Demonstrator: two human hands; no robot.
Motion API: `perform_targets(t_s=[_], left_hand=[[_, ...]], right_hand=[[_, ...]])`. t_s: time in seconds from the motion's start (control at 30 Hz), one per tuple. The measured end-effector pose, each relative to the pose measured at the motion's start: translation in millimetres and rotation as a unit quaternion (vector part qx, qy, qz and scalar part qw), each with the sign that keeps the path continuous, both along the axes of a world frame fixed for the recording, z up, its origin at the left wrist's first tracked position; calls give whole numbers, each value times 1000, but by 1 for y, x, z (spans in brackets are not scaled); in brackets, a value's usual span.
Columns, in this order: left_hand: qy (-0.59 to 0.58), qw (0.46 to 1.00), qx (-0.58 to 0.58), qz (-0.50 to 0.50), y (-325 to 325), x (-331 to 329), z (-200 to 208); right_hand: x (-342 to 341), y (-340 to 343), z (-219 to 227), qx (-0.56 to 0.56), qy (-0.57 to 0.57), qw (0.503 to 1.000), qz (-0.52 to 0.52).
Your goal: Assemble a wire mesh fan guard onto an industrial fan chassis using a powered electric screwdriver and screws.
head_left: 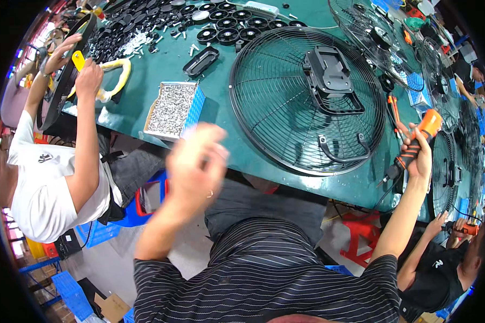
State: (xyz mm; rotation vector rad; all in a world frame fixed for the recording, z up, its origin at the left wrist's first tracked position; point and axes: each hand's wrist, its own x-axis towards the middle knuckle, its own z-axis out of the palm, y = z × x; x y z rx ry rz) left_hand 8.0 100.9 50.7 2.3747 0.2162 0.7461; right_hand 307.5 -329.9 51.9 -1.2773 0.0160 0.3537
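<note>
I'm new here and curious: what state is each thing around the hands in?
Left hand: fingers bent, too blurred to show whether empty
Right hand: closed around the power tool
Power tool: held, running or not unclear
Screw box: open, full of screws
Fan guard: lying on the table
Black bracket: on the guard, fastened or not unclear

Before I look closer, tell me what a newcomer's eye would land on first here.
Probably the big round black fan grille lying on the green table straight ahead. Next, the orange-and-black power screwdriver in the right hand, at the grille's right. Then the open box full of small screws, left of the grille, with the blurred left hand near it.
</note>
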Motion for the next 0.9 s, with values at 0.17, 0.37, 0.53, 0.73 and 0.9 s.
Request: perform_targets(t_s=[0.17,0.37,0.53,0.73,0.9], left_hand=[[192,947,229,120,109,17,31],[321,899,270,126,122,34,29],[279,932,188,132,121,32,29],[197,954,110,195,121,17,43],[63,980,-169,83,94,5,36]], right_hand=[[-68,8,11,65,-157,979,-109],[-141,24,14,77,-203,975,-46],[-159,43,16,77,-213,973,-50],[-161,67,30,129,-205,970,6],[-168,83,46,214,-240,946,36]])
